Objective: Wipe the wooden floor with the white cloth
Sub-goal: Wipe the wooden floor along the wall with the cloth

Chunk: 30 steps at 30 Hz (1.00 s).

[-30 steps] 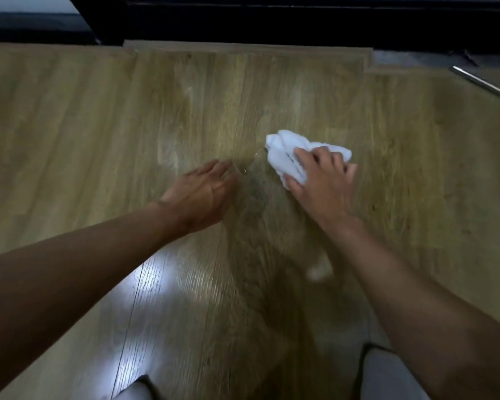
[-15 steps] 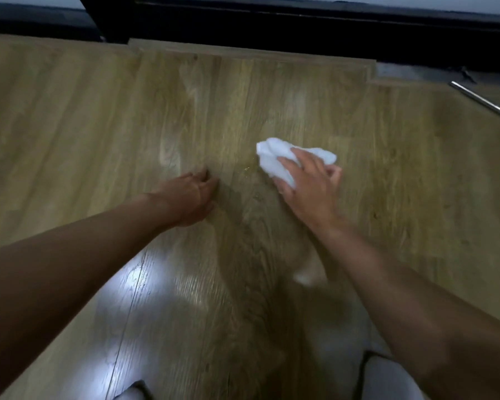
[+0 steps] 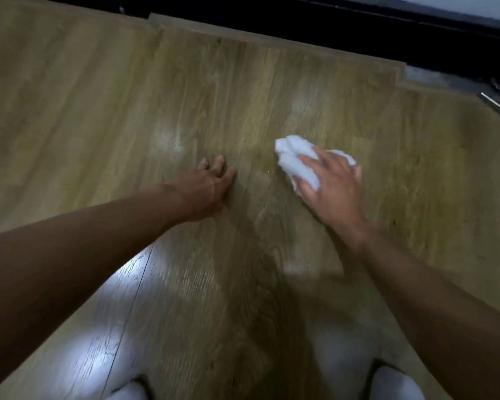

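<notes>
A crumpled white cloth (image 3: 292, 161) lies pressed on the wooden floor (image 3: 98, 111) right of centre. My right hand (image 3: 332, 189) is on top of it, fingers closed over the cloth, and hides its near part. My left hand (image 3: 205, 190) rests flat on the floor boards to the left of the cloth, fingers spread, holding nothing. A small wet glint shows on the floor just left of the cloth.
A dark wall base or frame (image 3: 300, 27) runs along the far edge of the floor. A thin metal rod (image 3: 498, 111) lies at the far right. My knees in light clothing (image 3: 393, 382) show at the bottom edge. A bright light reflection (image 3: 98, 327) sits near left.
The view has tilted and shifted. My right hand with the cloth has slid slightly over the floor; my left hand stays planted flat to its left, now with fingers more spread.
</notes>
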{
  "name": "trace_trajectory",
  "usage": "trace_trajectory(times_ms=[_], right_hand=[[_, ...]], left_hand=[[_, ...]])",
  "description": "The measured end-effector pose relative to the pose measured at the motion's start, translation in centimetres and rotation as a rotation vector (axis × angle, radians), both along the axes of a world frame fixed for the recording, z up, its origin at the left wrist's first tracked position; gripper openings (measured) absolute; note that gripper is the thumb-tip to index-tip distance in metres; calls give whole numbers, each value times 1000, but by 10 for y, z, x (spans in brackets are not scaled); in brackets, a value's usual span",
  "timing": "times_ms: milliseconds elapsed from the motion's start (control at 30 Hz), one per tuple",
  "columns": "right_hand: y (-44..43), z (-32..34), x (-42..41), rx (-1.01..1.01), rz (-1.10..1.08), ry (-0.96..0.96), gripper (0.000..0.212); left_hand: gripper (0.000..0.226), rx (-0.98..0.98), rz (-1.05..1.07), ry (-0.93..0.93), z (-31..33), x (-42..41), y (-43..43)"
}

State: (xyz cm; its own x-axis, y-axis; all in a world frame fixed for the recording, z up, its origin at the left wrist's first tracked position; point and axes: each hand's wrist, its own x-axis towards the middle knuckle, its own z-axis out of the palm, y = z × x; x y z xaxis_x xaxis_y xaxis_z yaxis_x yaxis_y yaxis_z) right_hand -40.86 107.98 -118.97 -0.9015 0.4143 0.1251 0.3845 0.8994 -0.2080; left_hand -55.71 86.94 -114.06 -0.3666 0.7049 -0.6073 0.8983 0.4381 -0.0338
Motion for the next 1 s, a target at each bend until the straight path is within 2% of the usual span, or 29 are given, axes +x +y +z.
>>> trace_trajectory(times_ms=[133, 200, 267, 400, 500, 567, 633, 767, 833, 867, 933, 1000], right_hand=[[10, -2, -48, -3, -256, 1, 42], [-12, 0, -66, -24, -263, -10, 43], [-46, -1, -53, -21, -94, 9, 43], [-102, -6, 26, -57, 336, -3, 48], [-87, -6, 62, -56, 692, -24, 48], [-56, -3, 63, -51, 777, -51, 47], [-29, -1, 48, -41, 629, -60, 48], [-48, -3, -14, 33, 0, -38, 43], [-80, -2, -20, 31, -75, -61, 48], [-91, -2, -8, 44, 8, -82, 52], [-95, -1, 35, 86, 324, -140, 58], [-72, 2, 71, 109, 608, -186, 53]], left_hand=[[88, 50, 66, -59, -3, 0, -3], [93, 102, 132, -131, -1, -5, -8], [94, 170, 172, -196, 2, -9, -16], [92, 275, 196, -226, 3, -14, -24], [92, 288, 209, -235, 3, -15, -24], [92, 283, 211, -228, 2, -14, -24], [90, 271, 207, -215, 1, -11, -22], [89, 257, 193, -193, 1, -10, -20], [92, 229, 192, -179, 4, -8, -18], [93, 218, 190, -172, 5, -7, -16], [93, 196, 172, -151, 5, -5, -12], [95, 158, 160, -119, 2, -5, -11]])
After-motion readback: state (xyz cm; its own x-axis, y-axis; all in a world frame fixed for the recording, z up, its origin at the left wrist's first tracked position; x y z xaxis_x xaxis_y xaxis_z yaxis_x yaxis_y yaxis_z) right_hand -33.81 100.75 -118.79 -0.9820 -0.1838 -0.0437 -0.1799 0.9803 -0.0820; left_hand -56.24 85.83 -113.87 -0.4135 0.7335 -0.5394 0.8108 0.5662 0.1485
